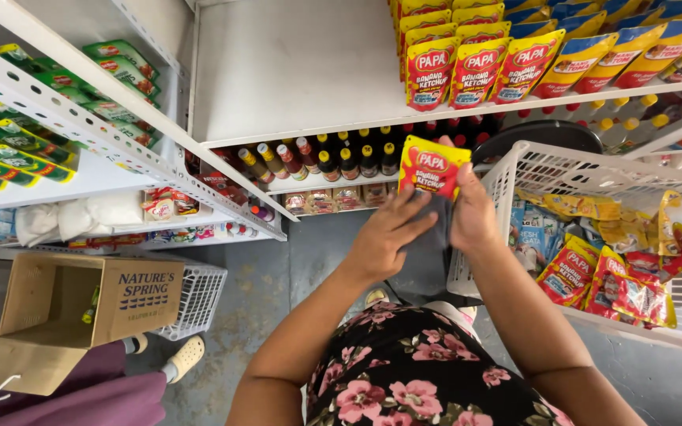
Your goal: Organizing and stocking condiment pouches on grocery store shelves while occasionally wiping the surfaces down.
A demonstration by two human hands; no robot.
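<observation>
Now both hands hold one yellow and red plastic sauce pouch. Left hand and right hand grip its bottom, beside the white plastic basket.

We hold both forearms out ahead, bent at the elbows, wrists close together. Our left hand curls with fingers spread upward; our right hand is closed in a grip, thumb raised.
</observation>
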